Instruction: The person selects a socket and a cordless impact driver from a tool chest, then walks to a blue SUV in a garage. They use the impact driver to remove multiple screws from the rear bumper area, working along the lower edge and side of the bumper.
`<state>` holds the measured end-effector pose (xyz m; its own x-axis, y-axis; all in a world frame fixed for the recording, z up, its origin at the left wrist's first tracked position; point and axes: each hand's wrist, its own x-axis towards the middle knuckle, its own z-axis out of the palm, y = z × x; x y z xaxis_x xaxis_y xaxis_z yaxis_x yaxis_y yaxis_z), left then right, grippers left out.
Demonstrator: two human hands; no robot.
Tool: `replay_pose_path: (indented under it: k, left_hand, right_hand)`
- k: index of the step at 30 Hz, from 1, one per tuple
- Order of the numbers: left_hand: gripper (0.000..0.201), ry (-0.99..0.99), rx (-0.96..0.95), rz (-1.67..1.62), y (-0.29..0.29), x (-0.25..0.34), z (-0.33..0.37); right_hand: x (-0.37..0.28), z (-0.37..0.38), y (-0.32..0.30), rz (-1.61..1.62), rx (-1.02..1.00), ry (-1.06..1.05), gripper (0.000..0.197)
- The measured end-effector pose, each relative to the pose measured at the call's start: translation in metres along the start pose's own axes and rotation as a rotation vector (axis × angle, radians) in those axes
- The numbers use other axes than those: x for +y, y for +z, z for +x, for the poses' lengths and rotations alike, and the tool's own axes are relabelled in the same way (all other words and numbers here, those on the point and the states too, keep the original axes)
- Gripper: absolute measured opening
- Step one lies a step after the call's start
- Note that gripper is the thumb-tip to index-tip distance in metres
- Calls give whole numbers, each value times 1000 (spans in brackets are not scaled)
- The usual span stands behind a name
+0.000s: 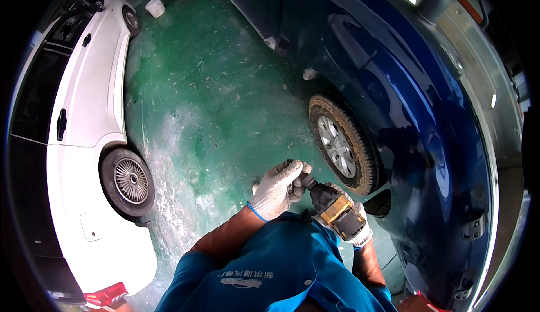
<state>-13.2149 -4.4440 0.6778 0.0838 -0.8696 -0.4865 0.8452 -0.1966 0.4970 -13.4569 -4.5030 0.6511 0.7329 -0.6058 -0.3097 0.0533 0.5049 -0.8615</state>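
In front of my blue work shirt, my right hand [360,230] in a white knit glove grips a black and yellow cordless impact wrench [336,211], its nose pointing up and to the left. My left hand [274,191], gloved the same way with a blue cuff, is closed at the nose end of the tool. Its fingers pinch a small dark piece [291,188] that looks like a socket; they hide part of it. The dark tip [308,181] of the wrench lies right beside those fingers.
Close on the right stands a dark blue vehicle [416,109] with a muddy-tyred wheel [340,146]. A white car [84,109] stands at the left, its rear wheel [129,180] nearest me. Between them runs a scuffed green floor [219,104]. A white bucket [155,7] sits farther off.
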Motion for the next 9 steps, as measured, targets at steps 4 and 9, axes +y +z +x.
replay_pose_path:
  k: [4, 9]
  left_hand:
    - [31, 87, 57, -46, -88, 73, 1]
    - [35, 272, 285, -204, -153, 199, 16]
  right_hand:
    - [9, 89, 74, -562, -164, -115, 70]
    - [20, 204, 150, -942, -284, -206, 71]
